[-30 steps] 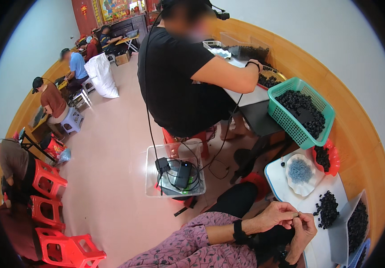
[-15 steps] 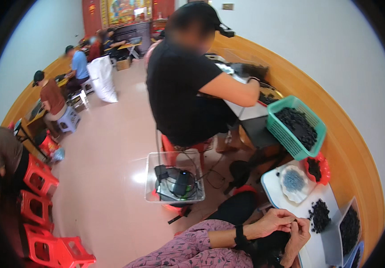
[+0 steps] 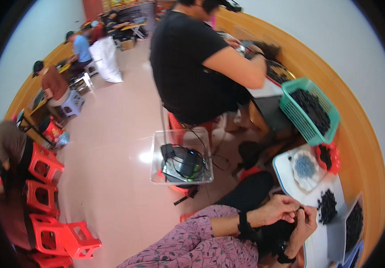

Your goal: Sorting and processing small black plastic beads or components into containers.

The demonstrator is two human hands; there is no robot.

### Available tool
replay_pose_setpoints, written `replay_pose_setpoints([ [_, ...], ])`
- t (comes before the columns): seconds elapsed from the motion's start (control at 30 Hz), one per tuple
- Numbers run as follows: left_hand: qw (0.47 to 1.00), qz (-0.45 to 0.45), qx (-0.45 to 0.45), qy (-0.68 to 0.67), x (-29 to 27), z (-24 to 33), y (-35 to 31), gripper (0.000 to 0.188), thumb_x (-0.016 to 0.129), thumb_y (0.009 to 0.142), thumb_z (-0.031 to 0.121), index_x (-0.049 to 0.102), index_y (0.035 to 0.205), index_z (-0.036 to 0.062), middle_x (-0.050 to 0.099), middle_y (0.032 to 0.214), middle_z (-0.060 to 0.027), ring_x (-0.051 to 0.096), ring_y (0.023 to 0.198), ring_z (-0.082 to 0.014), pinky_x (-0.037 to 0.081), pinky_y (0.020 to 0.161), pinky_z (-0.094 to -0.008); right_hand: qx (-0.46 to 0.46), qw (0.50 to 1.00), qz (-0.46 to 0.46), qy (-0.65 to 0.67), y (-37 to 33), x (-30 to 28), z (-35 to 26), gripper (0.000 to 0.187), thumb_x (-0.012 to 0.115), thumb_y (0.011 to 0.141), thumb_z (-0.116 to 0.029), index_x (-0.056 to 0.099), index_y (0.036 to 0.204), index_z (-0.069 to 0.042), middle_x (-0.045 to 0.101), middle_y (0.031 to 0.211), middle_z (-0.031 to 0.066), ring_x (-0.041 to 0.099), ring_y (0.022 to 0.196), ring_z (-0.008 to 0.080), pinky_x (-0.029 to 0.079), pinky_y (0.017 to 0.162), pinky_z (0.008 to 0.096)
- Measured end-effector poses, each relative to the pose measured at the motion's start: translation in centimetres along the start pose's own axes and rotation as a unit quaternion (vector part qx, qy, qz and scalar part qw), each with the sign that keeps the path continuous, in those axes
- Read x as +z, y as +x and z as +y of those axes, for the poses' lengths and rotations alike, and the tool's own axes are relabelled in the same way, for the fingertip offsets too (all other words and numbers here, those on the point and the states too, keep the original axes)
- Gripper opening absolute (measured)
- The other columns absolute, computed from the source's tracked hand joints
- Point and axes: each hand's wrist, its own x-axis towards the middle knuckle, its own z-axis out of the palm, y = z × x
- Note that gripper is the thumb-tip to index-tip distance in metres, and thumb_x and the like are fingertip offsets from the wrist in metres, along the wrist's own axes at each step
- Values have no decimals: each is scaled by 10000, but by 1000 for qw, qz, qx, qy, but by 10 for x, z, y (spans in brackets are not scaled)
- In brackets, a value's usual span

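My left hand [image 3: 278,209] and my right hand [image 3: 305,222] meet at the fingertips at the lower right, pinching a small dark piece [image 3: 300,209] between them. Both wrists wear black bands, and the left sleeve is pink with a floral print. Just right of my hands lies a pile of small dark pieces [image 3: 327,206] on a white table [image 3: 282,169]. A white bowl of bluish pieces [image 3: 305,166] stands beyond that pile. A dark tray of black pieces [image 3: 354,224] sits at the far right.
A person in a black shirt [image 3: 192,67] sits ahead at the same table line, beside a green basket of dark pieces [image 3: 309,110]. A clear box with cables and devices [image 3: 181,158] rests on a red stool. Red stools [image 3: 45,196] stand left; other people work behind.
The view has swung nearer to the table and the person in black. My hands stay together at the fingertips, now a little further left of the dark pile.
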Motion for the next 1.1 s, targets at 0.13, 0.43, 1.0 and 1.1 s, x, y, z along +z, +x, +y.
replay_pose_setpoints([
  [0.13, 996, 27, -10, 83, 11, 8, -7, 249, 595, 933, 153, 616, 1098, -33, 632, 825, -54, 629, 675, -111, 579, 642, -275, -8, 1000, 22, -15, -6, -3, 4, 117, 600, 780, 97, 604, 880, 35, 525, 833, 59, 502, 767, 136, 416, 695, 231],
  [0.43, 990, -14, 7, 143, 25, 22, -11, 293, 569, 906, -19, 557, 1189, -93, 653, 992, -178, 684, 841, -242, 592, 812, -387, 2, 997, 40, 67, -7, -11, 2, 138, 649, 801, 87, 664, 928, 38, 602, 898, 73, 578, 825, 130, 464, 731, 227],
  [1.0, 985, -11, 8, 173, 12, 8, -3, 298, 626, 867, -34, 574, 1155, -87, 656, 993, -168, 688, 811, -210, 595, 752, -301, 4, 999, 33, 3, -19, -21, 19, 186, 668, 820, 46, 670, 1001, 7, 601, 943, 69, 574, 841, 133, 465, 718, 221],
  [1.1, 988, -17, 1, 154, 8, 6, 0, 295, 624, 868, -32, 570, 1154, -85, 656, 997, -169, 689, 815, -214, 593, 755, -302, 26, 998, 42, 33, -19, -19, 23, 166, 672, 821, 39, 668, 984, 10, 598, 933, 68, 570, 840, 134, 461, 719, 223],
])
